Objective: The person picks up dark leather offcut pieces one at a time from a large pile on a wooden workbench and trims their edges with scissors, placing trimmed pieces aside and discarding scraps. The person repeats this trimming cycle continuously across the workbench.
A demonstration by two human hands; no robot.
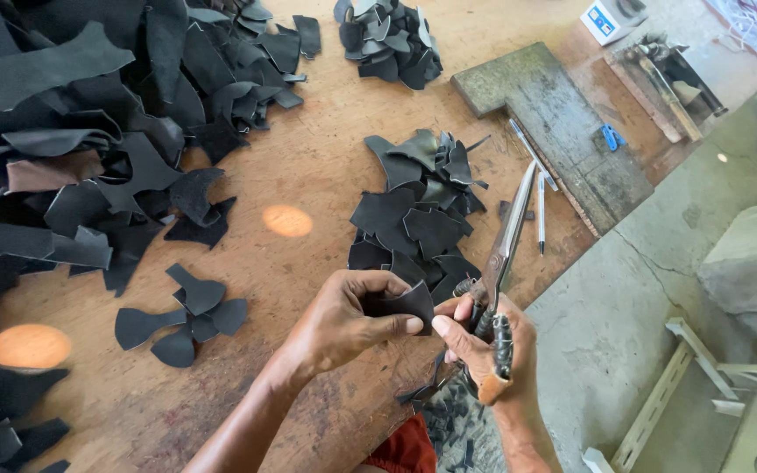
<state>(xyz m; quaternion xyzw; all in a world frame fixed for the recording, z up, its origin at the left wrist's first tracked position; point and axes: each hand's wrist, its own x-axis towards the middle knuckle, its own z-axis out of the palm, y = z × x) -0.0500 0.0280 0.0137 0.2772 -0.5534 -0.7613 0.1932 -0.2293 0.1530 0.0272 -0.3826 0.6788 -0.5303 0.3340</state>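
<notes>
Both hands meet low in view – left hand point(343, 320) pinching (thumb over fingers), right hand point(484, 346) curled shut

Both forearms are bare to the elbow, with no sleeves, watch or rings in view. The left hand point(343, 320) and right hand point(484, 342) wear no gloves. Near the bottom edge shows a bit of red-orange garment point(405, 448).

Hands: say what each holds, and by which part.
Left hand pinches a dark leather piece by its edge, right thumb touching. Right hand holds scissors by the handles.
</notes>
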